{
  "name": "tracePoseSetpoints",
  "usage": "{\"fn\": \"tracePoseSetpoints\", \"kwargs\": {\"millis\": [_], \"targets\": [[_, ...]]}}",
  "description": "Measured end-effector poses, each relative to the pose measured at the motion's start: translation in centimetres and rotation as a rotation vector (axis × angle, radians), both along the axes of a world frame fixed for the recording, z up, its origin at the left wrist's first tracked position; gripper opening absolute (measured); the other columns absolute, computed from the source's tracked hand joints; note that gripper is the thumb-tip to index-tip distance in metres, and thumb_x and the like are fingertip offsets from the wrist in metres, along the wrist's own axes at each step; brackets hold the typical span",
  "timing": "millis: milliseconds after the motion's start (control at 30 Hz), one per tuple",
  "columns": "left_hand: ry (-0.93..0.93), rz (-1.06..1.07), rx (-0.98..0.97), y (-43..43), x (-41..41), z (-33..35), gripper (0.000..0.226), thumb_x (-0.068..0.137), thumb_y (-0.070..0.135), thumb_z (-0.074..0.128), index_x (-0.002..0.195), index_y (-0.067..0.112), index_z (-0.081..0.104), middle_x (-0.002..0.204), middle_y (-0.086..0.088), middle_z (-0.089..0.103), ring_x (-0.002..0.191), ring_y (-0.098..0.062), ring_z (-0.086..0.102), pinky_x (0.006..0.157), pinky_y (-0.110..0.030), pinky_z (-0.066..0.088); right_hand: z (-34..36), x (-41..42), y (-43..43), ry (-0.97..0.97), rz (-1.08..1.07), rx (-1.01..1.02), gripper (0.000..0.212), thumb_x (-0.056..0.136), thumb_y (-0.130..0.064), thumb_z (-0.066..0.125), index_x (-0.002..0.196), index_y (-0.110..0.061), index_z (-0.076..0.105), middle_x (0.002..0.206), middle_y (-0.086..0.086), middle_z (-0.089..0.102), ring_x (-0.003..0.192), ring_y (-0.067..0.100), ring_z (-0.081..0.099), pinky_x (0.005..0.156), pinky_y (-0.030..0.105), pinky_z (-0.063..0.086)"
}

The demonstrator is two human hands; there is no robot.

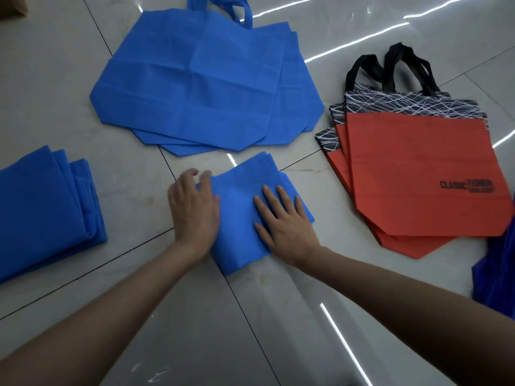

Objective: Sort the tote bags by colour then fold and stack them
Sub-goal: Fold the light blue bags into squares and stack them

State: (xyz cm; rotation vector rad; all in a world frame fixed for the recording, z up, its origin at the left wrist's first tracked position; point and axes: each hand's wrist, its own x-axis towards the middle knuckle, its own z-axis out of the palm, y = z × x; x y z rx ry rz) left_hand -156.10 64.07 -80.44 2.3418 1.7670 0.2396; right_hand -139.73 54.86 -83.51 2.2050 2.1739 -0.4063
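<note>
Scene: A person kneeling or leaning over a glossy tiled floor (250,330) flattens a folded blue bag (242,201) with both hands.
Where the bag lies: Flat on the tiles, straight in front of the person, across a tile joint, between the two forearms.
Left hand (195,210): Palm down on the bag's left edge, half on cloth and half on tile. The fingers are loosely bent and pinch nothing.
Right hand (284,221): Fingers straight and spread, pressing flat on the right half of the bag.
Long axis: The packet seems to run near to far, its far end leaning slightly to the person's right.
Key relation: The stack of folded blue bags (41,207) lies well apart to the left. The left hand is the nearer one, and the packet likely has to travel sideways past it.
Still to fold: A pile of open blue bags (200,87) lies beyond the hands, and the red bags (423,174) with black patterned tops lie to the right.
Step, as judged: Final pressing of the creases before a lift; the layers could spring open if only one edge is picked up.
Edge of frame: Darker blue cloth (498,274) shows at the right margin, too cropped to identify.
</note>
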Motion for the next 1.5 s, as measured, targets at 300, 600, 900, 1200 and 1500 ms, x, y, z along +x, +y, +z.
{"fn": "tracePoseSetpoints", "kwargs": {"millis": [300,600,900,1200,1500], "targets": [[0.063,0.083,-0.089,-3.1,3.3,-4.5,0.068,0.093,0.046,0.026,0.141,-0.001,0.034,0.148,-0.027,0.027,0.138,-0.04,0.026,0.109,-0.056,0.023,-0.2,2.3,3.2,0.012,0.039,0.118,0.047,0.095,-0.044,0.031,0.132,-0.022,0.053,0.143,0.004,0.047,0.133,0.033,0.039,0.1,0.058,0.036],[0.077,0.088,-0.096,-3.0,3.4,-5.1,0.071,0.092,0.048,0.028,0.145,0.001,0.025,0.151,-0.026,0.02,0.141,-0.039,0.018,0.111,-0.056,0.018,-1.3,2.3,3.5,0.001,-0.025,0.118,0.058,0.097,-0.049,0.025,0.148,-0.023,0.027,0.156,0.006,0.023,0.143,0.033,0.02,0.109,0.052,0.028],[0.088,-0.085,-0.045,-5.9,0.5,-5.3,0.07,0.086,0.059,0.034,0.144,0.022,0.036,0.152,-0.024,0.02,0.139,-0.044,0.016,0.106,-0.061,0.022,0.3,1.4,5.7,-0.07,-0.017,0.058,0.059,0.089,-0.06,0.028,0.141,-0.034,0.04,0.146,0.01,0.041,0.127,0.046,0.041,0.096,0.065,0.034],[-0.297,-0.005,-0.15,-6.0,-1.1,-4.0,0.059,0.09,0.046,0.049,0.142,0.022,0.037,0.154,-0.019,0.011,0.142,-0.031,0.007,0.112,-0.043,0.016,-0.2,1.8,6.9,-0.053,0.054,-0.064,0.069,0.079,-0.072,-0.001,0.145,-0.052,-0.002,0.159,-0.008,-0.007,0.145,0.033,-0.005,0.113,0.058,0.007],[-0.898,0.405,-0.419,-6.6,-1.3,-0.8,0.035,0.085,0.027,0.066,0.117,0.03,0.053,0.124,0.003,0.039,0.116,-0.013,0.045,0.103,-0.032,0.04,0.3,-0.6,3.9,0.056,-0.151,-0.081,0.073,0.079,-0.069,-0.002,0.148,-0.046,0.006,0.16,-0.006,-0.004,0.144,0.035,0.002,0.115,0.049,0.012]]}}
